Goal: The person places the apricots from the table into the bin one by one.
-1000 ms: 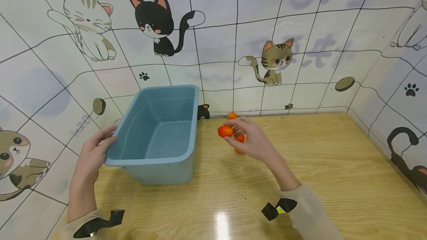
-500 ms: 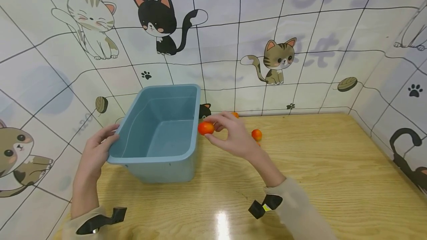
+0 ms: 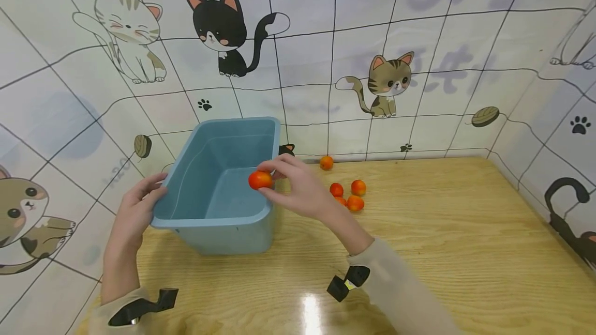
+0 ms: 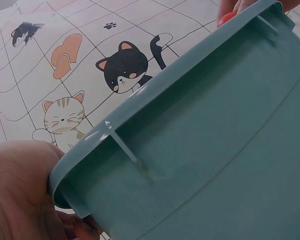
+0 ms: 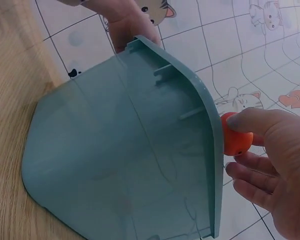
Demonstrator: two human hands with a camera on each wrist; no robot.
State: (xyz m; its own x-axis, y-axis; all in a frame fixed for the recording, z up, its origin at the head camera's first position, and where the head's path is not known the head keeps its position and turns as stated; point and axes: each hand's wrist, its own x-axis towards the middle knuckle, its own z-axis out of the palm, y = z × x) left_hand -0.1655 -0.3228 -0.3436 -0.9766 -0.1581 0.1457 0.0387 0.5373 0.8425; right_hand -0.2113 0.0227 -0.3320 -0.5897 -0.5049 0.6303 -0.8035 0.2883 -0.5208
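right hand (image 3: 298, 185) pinches a red-orange fruit (image 3: 259, 180) between thumb and fingertip, other fingers loose. fruit sits just inside the right rim of the blue tub (image 3: 233, 224) in head view; can't tell if it touches the rim. left hand (image 3: 135, 206) grips the tub's left rim.

step looks like getting fruit in past the rim. i'd pinch lightly, skin probably bruises; clear the rim with the knuckles, go low, then let go so it doesn't bounce. left hand should just steady, no pulling.

around: tub stands on the left side of the desk (image 3: 442, 247), near the back edge. four loose fruits (image 3: 358, 187) cluster right of it, one partly behind the right wrist. an orange fruit (image 3: 326, 163) sits at the desk's back edge by the cat-print wall (image 3: 302, 40).

in the way: tub's right side. loose ones could roll if a sleeve (image 3: 396, 283) brushes them.
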